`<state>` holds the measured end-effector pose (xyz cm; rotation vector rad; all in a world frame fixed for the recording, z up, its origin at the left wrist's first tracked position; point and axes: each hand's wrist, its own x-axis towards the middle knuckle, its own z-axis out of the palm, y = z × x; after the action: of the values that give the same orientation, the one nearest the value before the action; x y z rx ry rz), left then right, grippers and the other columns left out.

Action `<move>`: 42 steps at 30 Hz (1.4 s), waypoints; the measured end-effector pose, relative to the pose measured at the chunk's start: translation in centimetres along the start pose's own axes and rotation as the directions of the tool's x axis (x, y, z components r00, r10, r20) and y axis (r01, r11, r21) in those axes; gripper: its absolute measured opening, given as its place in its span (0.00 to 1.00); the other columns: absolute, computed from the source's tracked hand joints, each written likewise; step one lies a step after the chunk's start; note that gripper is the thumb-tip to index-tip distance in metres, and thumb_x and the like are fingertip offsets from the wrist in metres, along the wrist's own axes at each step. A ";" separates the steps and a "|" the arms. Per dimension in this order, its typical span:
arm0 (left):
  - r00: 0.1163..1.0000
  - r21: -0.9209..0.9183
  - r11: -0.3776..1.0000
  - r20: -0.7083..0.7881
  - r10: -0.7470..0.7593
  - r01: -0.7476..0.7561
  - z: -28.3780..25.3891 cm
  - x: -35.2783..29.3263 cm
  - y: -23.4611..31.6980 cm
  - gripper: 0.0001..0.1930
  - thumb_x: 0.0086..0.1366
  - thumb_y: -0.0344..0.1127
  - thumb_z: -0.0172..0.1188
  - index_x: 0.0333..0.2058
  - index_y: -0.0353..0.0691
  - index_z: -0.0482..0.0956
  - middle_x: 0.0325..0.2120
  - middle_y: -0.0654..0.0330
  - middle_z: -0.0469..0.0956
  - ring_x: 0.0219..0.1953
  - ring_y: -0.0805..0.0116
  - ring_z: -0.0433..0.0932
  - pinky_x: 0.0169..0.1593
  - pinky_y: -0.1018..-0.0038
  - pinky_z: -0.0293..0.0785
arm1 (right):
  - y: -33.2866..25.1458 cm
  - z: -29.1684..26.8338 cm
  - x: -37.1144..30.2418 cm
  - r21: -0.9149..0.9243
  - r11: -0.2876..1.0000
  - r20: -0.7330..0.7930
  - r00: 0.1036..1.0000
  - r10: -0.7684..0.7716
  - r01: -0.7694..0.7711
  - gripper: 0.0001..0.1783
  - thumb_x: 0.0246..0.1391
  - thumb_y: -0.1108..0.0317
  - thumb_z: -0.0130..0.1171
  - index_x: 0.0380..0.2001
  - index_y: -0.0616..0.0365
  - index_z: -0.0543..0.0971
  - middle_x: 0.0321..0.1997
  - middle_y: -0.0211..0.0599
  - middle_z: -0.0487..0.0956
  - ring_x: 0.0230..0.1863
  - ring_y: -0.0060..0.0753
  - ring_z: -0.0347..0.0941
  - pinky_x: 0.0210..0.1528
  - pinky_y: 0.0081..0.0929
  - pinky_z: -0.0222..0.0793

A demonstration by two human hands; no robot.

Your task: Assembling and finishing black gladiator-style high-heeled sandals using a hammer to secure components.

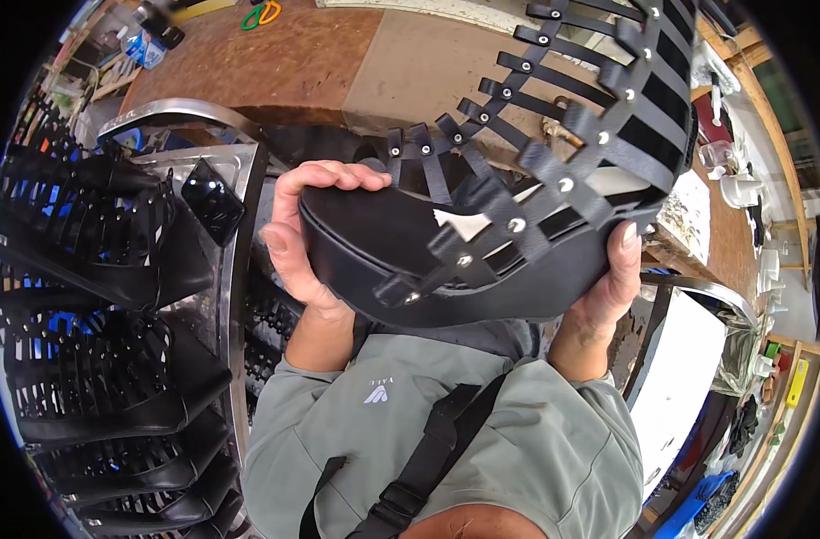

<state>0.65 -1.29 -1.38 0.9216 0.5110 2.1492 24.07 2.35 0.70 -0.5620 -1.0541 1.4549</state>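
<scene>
Between my two hands a black platform sandal [518, 292] is held up in front of my chest, lying on its side with the toe to the left. Its tall upper is made of many black straps joined by silver rivets, reaching toward the top right. My left hand [307, 234] wraps round the toe end, fingers over the insole edge and thumb on the near side. At the heel end, my right hand [612, 278] grips the sole, with the thumb up along its side and the other fingers hidden behind. A whitish patch shows inside by the straps.
Several similar black strappy sandals [114, 404] are stacked at the left by a metal rack [235, 296]. A black diamond-shaped thing [212, 202] lies on it. Beyond is a brown worktable [266, 63] with green-and-orange-handled scissors [261, 14]. A white panel [688, 377] stands at the right.
</scene>
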 end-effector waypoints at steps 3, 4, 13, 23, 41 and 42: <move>0.998 -0.013 1.000 0.057 0.004 -0.004 -0.5 0.0 0.4 0.30 0.64 0.62 0.46 0.40 0.32 0.66 0.34 0.53 0.68 0.38 0.57 0.72 0.47 0.56 0.69 | 0.2 0.2 0.2 0.124 0.988 -0.067 0.993 0.097 -0.088 0.30 0.57 0.55 0.54 0.57 0.64 0.65 0.54 0.47 0.73 0.53 0.42 0.72 0.58 0.40 0.66; 0.997 0.008 1.000 0.073 0.005 -0.006 -0.5 0.0 0.7 0.30 0.64 0.61 0.46 0.40 0.32 0.66 0.34 0.53 0.67 0.38 0.57 0.72 0.47 0.56 0.69 | 0.0 0.7 0.2 0.129 0.987 -0.068 0.992 0.106 -0.097 0.30 0.57 0.55 0.54 0.57 0.64 0.65 0.54 0.47 0.73 0.53 0.42 0.72 0.58 0.40 0.66; 0.777 0.695 0.429 0.629 0.024 -0.577 2.2 0.6 5.4 0.13 0.49 0.37 0.69 0.21 0.33 0.76 0.21 0.57 0.74 0.25 0.57 0.74 0.34 0.68 0.70 | 0.4 1.1 -0.4 -0.004 0.990 -0.199 0.971 0.134 -0.138 0.36 0.47 0.55 0.62 0.54 0.68 0.66 0.48 0.46 0.75 0.46 0.36 0.74 0.51 0.30 0.70; 0.933 0.823 0.480 0.360 -0.029 -0.303 2.7 -0.6 4.8 0.11 0.48 0.31 0.70 0.21 0.32 0.75 0.18 0.57 0.72 0.21 0.62 0.67 0.29 0.74 0.62 | 0.6 0.8 -0.3 0.008 0.998 -0.247 0.967 0.065 -0.065 0.38 0.43 0.57 0.67 0.53 0.69 0.66 0.48 0.45 0.74 0.47 0.37 0.73 0.53 0.30 0.68; 0.968 0.826 0.533 0.246 -0.051 -0.182 6.6 -1.5 3.5 0.06 0.52 0.23 0.65 0.24 0.29 0.75 0.21 0.60 0.73 0.22 0.80 0.64 0.28 0.84 0.57 | 1.3 -1.5 -0.5 0.053 0.994 -0.204 0.973 0.109 -0.100 0.40 0.40 0.58 0.70 0.53 0.68 0.66 0.48 0.45 0.75 0.47 0.37 0.74 0.53 0.30 0.68; 0.973 0.837 0.515 0.229 -0.023 -0.184 6.8 -1.7 3.3 0.06 0.52 0.23 0.65 0.24 0.29 0.75 0.21 0.60 0.73 0.22 0.79 0.65 0.28 0.84 0.57 | 1.3 -1.8 -0.7 0.057 0.995 -0.205 0.974 0.093 -0.083 0.41 0.39 0.58 0.70 0.54 0.68 0.65 0.48 0.45 0.74 0.47 0.37 0.73 0.53 0.30 0.67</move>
<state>4.95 -4.23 4.38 1.7115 1.5354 1.7622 25.06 2.36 -1.41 -0.7166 -0.8367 1.4598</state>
